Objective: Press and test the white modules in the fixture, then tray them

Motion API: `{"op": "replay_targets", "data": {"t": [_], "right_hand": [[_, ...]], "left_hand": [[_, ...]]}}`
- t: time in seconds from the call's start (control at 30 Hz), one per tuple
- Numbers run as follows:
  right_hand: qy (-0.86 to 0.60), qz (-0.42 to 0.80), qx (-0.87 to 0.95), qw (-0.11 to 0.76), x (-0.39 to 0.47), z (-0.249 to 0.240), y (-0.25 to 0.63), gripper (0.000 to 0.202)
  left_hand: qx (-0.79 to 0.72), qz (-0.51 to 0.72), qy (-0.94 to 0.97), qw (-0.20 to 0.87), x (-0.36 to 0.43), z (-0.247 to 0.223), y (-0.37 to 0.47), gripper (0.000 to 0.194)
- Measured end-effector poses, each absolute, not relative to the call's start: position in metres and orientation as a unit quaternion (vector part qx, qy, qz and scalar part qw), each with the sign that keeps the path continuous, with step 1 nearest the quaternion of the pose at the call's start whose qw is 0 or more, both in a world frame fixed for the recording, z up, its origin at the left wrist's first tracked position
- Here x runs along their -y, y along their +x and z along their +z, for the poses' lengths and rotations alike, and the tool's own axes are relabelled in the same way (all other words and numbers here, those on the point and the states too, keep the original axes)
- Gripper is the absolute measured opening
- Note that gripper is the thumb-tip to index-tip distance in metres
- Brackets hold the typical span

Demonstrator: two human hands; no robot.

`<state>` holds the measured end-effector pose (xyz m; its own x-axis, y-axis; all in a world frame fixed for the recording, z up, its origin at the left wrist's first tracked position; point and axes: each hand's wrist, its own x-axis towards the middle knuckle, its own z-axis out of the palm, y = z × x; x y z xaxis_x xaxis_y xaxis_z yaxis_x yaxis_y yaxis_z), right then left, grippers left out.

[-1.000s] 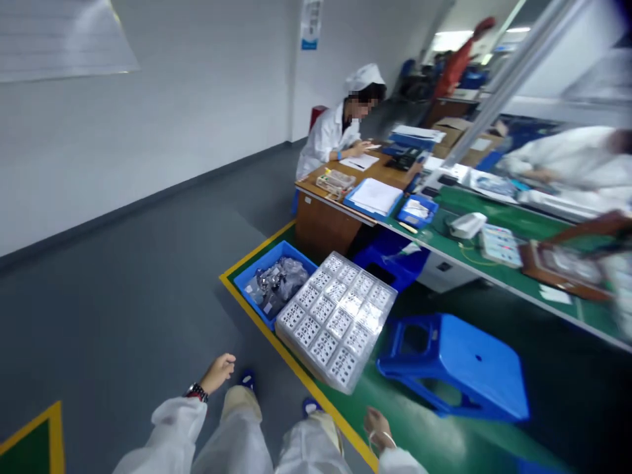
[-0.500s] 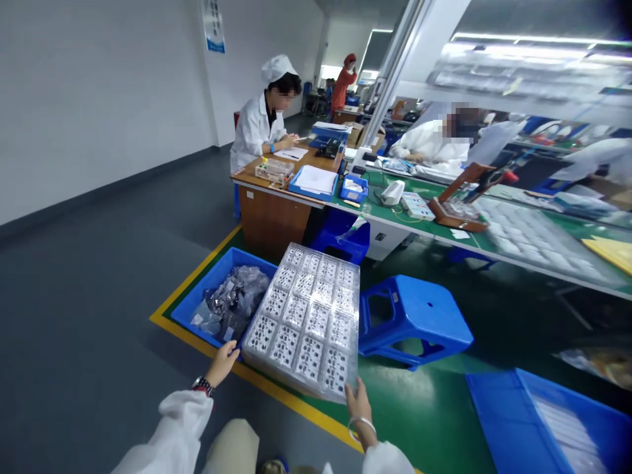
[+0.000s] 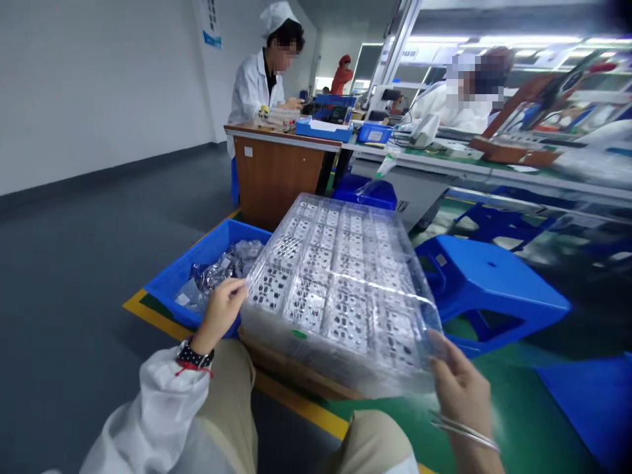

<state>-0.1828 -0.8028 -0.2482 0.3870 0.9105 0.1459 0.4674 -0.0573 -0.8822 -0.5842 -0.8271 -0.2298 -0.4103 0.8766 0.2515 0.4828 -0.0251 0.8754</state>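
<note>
A stack of clear plastic blister trays [image 3: 323,299] stands in front of me, its compartments filled with small white pieces dotted with dark parts. Fingers and thumb of my left hand [image 3: 224,306] pinch the near left corner of the top tray. At the near right corner my right hand [image 3: 459,382] grips the same tray's edge, slightly blurred by motion. The tray's right side sticks out past the stack. Beside the left hand is a blue bin [image 3: 170,283] holding crumpled plastic bags [image 3: 220,270]. Something brown shows under the stack.
Right of the stack stands a blue plastic stool [image 3: 486,276], with another blue stool [image 3: 363,191] behind it. A wooden desk [image 3: 281,174] and a long workbench lie beyond. One person in white [image 3: 247,85] works at the desk. A blue container [image 3: 592,388] is at lower right.
The stack looks nearer and larger, with my knees now beside it. Both hands have moved up along the tray corners, and the top tray's right side has shifted outward.
</note>
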Motion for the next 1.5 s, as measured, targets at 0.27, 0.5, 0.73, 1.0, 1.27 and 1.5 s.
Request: {"op": "replay_targets", "data": {"t": [0.27,0.5,0.73,1.0,1.27,1.5], "right_hand": [[-0.591,0.225,0.475,0.612,0.828,-0.214,-0.221,0.051],[-0.589,0.142,0.439,0.664,0.831,-0.228,-0.230,0.051],[-0.576,0.107,0.441,0.680,0.833,-0.235,-0.238,0.052],[-0.472,0.058,0.460,0.750,0.835,-0.251,-0.229,0.043],[-0.490,0.065,0.456,0.741,0.844,-0.259,-0.233,0.043],[-0.483,0.047,0.473,0.735,0.844,-0.260,-0.233,0.044]], "left_hand": [[-0.623,0.569,0.518,0.142,0.830,-0.228,-0.576,0.031],[-0.582,0.604,0.495,0.225,0.840,-0.226,-0.575,0.037],[-0.558,0.593,0.469,0.343,0.843,-0.224,-0.585,0.053],[-0.607,0.533,0.526,0.266,0.843,-0.222,-0.583,0.020],[-0.637,0.507,0.577,0.067,0.850,-0.224,-0.565,0.016],[-0.638,0.496,0.589,0.005,0.853,-0.233,-0.561,0.014]]}}
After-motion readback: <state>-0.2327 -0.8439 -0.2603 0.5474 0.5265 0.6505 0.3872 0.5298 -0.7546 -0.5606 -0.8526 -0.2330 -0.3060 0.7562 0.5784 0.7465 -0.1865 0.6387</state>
